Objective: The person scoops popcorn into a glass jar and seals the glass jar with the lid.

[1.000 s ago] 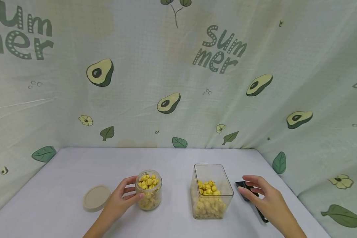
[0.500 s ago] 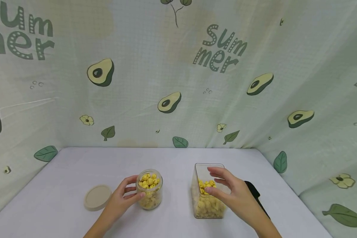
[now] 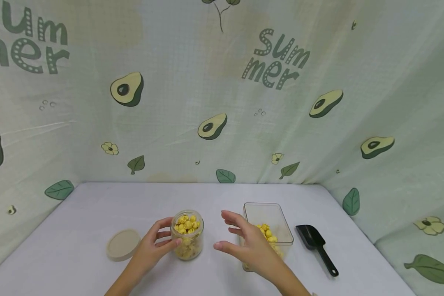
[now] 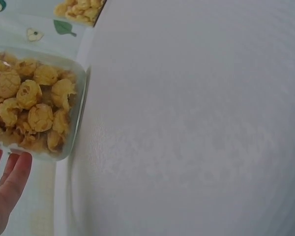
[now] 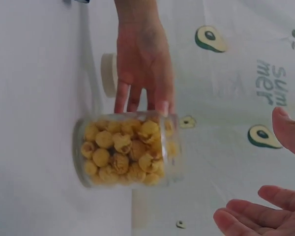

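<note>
A round glass jar (image 3: pixel 188 246) filled with yellow popcorn stands on the table without a lid. My left hand (image 3: pixel 151 242) holds its left side, thumb at the front and fingers toward the back. In the right wrist view, the fingertips meet the glass of the jar (image 5: pixel 123 152). My right hand (image 3: pixel 249 242) hovers between the jar and a clear square container (image 3: pixel 286 237), thumb and fingers spread apart with nothing between them. It hides part of the container, where more yellow popcorn shows.
A black scoop (image 3: pixel 312 238) lies at the right of the container, handle toward the front. Left of my left hand, a round beige lid (image 3: pixel 123 245) lies flat on the white table (image 3: pixel 133 201). A cloth with printed avocados (image 3: pixel 170 82) hangs behind and at the sides.
My right hand has moved left from above the scoop, past the container, toward the jar. The scoop has come back into full view. My left hand stays at the jar.
</note>
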The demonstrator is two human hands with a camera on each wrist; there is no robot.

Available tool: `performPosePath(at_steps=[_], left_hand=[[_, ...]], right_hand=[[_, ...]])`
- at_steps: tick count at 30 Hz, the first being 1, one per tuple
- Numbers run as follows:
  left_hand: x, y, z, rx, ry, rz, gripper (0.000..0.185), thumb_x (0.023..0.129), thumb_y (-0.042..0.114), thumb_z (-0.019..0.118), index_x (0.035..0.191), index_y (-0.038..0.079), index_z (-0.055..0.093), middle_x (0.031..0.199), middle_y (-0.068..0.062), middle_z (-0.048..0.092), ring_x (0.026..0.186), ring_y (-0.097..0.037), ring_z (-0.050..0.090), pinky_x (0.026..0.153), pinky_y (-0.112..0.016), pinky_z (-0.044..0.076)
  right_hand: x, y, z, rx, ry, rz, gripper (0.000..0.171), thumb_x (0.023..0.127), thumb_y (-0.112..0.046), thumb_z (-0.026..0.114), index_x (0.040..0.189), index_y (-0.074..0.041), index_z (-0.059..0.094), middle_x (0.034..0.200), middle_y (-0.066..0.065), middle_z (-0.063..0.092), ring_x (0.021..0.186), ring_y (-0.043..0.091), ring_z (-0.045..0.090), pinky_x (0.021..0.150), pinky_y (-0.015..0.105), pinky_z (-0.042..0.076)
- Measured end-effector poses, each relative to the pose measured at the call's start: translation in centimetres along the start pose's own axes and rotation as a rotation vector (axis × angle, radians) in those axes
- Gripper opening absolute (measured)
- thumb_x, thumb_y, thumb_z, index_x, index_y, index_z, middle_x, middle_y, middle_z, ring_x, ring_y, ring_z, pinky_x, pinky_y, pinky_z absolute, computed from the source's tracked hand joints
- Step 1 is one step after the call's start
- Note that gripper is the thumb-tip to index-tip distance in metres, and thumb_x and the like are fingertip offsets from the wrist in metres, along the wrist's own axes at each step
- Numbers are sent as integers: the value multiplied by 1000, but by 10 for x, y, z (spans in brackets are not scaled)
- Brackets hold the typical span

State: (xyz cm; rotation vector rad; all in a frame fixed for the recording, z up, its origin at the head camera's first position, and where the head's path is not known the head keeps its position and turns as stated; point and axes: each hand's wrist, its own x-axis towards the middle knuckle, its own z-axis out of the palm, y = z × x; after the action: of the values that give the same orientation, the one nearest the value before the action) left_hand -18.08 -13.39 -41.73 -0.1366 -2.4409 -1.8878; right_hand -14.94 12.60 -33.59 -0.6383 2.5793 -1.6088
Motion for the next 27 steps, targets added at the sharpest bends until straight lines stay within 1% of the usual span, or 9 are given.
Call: performPosePath(at_steps=[4,7,11,13,17,20,23,27], left_hand=[[0,0,0,-2,3,-5,59,77,19,76,129,13,48,133,-8,48,107,-20,53,85,-22,52],[0,1,0,8,7,5,59,77,19,76,128,13,48,133,-8,48,107,-20,53,85,-22,52],[-1,0,-1,15,2,20,59,78,19,75,129,12,48,133,-9,48,108,-21,53,86,-22,52],[-1,0,-1,14,2,14,59,78,19,75,129,13,48,134,-9,48,108,-21,53,86,-22,52],[-1,0,-1,13,0,13,58,78,19,75,129,13,47,134,-9,47,109,-23,53,85,-23,52],[-1,-1,-1,14,-6,26,59,79,18,74,130,12,46,134,-10,47,109,-22,53,86,-23,52],[0,-1,-1,14,-13,34,58,79,18,74,130,11,46,134,-11,46,109,-21,52,86,-21,51],[1,0,-1,13,-21,31,58,80,19,73,131,11,46,135,-11,46,109,-22,52,86,-21,52]], right_hand=[[7,6,15,13,-52,-2,67,81,-38,71,136,-12,43,139,6,47,125,27,47,99,40,46],[13,12,26,29,-67,-9,71,82,-39,70,139,-11,38,140,9,45,124,30,47,98,42,46],[21,23,39,61,-60,-1,76,81,-36,71,141,-9,33,139,15,44,124,35,45,98,43,46],[25,29,45,71,-53,8,77,81,-34,72,141,-8,33,138,17,44,123,36,46,98,44,47],[34,38,56,87,-39,21,79,80,-30,74,141,-4,32,135,19,45,121,34,47,96,44,47],[39,44,62,120,-38,42,83,79,-31,75,142,-3,29,134,18,46,120,33,48,96,45,47],[43,50,66,160,-39,78,86,78,-33,75,144,-5,27,135,19,45,118,35,49,96,47,47],[48,56,69,201,-37,89,87,77,-37,75,144,-8,28,135,17,44,118,35,49,98,48,45]])
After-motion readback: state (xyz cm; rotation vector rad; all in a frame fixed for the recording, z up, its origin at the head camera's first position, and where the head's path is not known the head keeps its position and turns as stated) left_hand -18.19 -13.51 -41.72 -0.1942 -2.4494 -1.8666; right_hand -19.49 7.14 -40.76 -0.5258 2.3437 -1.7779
